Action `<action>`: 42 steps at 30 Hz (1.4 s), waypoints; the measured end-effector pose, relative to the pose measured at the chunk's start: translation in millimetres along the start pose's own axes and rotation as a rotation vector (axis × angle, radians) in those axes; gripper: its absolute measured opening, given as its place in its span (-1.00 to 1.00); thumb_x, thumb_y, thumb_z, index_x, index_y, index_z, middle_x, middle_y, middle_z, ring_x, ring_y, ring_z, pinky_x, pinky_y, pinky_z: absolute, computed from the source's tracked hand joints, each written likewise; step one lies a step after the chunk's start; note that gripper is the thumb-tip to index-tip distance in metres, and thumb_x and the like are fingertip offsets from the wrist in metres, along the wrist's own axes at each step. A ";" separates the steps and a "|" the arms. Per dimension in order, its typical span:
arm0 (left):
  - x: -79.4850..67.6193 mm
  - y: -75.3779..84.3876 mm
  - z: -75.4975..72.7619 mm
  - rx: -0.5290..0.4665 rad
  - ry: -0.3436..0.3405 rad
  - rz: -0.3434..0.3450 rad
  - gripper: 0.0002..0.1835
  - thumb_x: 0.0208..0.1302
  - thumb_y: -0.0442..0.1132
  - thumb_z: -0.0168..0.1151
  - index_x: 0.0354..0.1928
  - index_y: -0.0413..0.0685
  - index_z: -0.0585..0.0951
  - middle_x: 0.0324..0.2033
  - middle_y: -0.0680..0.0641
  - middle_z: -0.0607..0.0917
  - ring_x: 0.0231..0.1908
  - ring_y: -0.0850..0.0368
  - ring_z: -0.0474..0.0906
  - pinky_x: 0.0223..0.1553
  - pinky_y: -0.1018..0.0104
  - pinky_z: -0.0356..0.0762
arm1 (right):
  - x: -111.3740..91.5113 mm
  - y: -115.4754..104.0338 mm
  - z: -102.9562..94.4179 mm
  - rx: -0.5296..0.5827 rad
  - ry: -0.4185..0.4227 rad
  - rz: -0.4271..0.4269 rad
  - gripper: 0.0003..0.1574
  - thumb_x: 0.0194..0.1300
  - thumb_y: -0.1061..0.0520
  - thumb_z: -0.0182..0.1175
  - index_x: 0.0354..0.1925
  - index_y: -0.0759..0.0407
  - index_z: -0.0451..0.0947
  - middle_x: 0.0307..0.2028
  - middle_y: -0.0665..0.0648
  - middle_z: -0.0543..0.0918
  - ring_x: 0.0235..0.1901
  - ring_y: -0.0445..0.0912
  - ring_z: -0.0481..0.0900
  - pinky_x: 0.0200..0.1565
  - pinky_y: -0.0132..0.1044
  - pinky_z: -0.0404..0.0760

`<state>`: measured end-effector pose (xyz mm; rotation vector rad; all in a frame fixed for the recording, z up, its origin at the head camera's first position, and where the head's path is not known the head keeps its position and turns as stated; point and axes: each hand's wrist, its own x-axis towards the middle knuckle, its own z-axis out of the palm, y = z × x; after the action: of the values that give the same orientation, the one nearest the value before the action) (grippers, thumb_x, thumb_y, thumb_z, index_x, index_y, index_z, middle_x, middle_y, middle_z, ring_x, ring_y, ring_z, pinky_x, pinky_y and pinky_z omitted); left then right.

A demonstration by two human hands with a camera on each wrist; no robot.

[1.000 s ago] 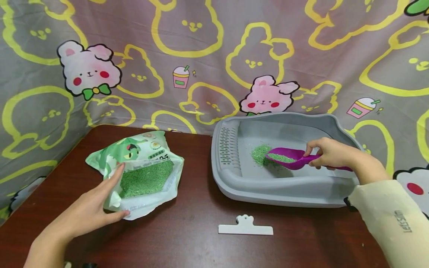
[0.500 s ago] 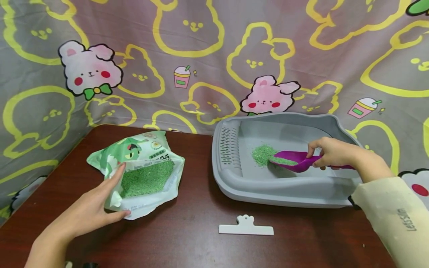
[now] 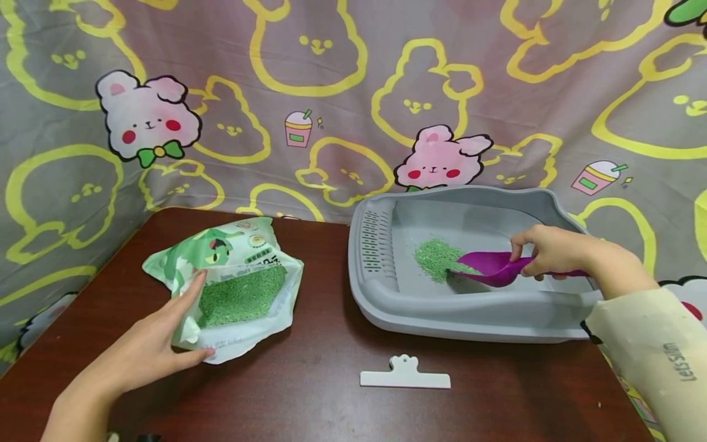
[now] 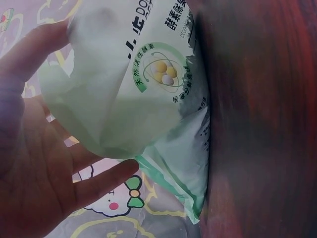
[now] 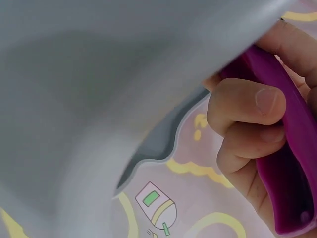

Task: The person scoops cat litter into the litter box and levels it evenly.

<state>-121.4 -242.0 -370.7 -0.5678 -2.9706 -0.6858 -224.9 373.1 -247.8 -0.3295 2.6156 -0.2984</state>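
My right hand (image 3: 558,250) grips the handle of a purple scoop (image 3: 499,270) inside the grey litter box (image 3: 475,313). The scoop tilts low, its lip at a small pile of green litter pellets (image 3: 433,258) on the box floor, with some pellets still at its mouth. In the right wrist view, curled fingers wrap the purple handle (image 5: 292,129), and the box wall hides the scoop's bowl. On the left stands an opened litter bag (image 3: 221,236) with green pellets showing. My left hand (image 3: 143,347) lies along its near left side, thumb and fingers spread and fairly straight, touching it.
A white clip (image 3: 405,376) lies on the dark wooden table (image 3: 320,307) in front, between bag and box. Behind hangs a patterned curtain (image 3: 331,73), close to the box's back rim. Small dark objects show at the bottom left edge.
The scoop has drawn back to the right and tipped, its load of pellets shrinking while the pile in the box has grown. My left hand and the bag stay put.
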 end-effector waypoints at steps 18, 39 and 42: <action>1.0 2.0 -2.7 -0.028 -0.045 -0.012 0.31 0.05 0.23 0.48 0.60 0.25 -0.27 0.59 -0.13 -0.05 0.36 -0.37 0.31 0.08 -0.25 0.44 | -9.6 -0.7 -7.2 -0.002 0.046 0.038 -0.76 0.17 0.20 0.38 -0.17 0.08 0.60 -0.61 0.03 0.62 -0.72 -0.14 0.40 -0.62 -0.35 0.46; -0.1 3.5 -2.9 -0.031 -0.038 -0.016 0.31 0.05 0.22 0.48 0.59 0.28 -0.28 0.59 -0.11 -0.06 0.38 -0.37 0.28 0.09 -0.26 0.41 | -53.5 -39.3 12.0 -0.097 0.419 -0.164 -0.66 0.11 0.25 0.45 -0.21 -0.06 0.58 -0.49 -0.10 0.70 -0.61 -0.28 0.46 -0.55 -0.38 0.42; -1.3 3.7 -2.8 -0.046 -0.038 -0.024 0.31 0.06 0.20 0.48 0.59 0.31 -0.29 0.59 -0.07 -0.08 0.39 -0.40 0.25 0.08 -0.30 0.40 | -60.9 -45.8 15.7 -0.112 0.487 -0.207 -0.64 0.10 0.24 0.46 -0.20 -0.12 0.58 -0.47 -0.13 0.70 -0.59 -0.34 0.47 -0.55 -0.39 0.40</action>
<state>-118.9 -240.5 -366.8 -0.5547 -3.0084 -0.7555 -157.1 344.7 -222.5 -0.6372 3.0881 -0.3355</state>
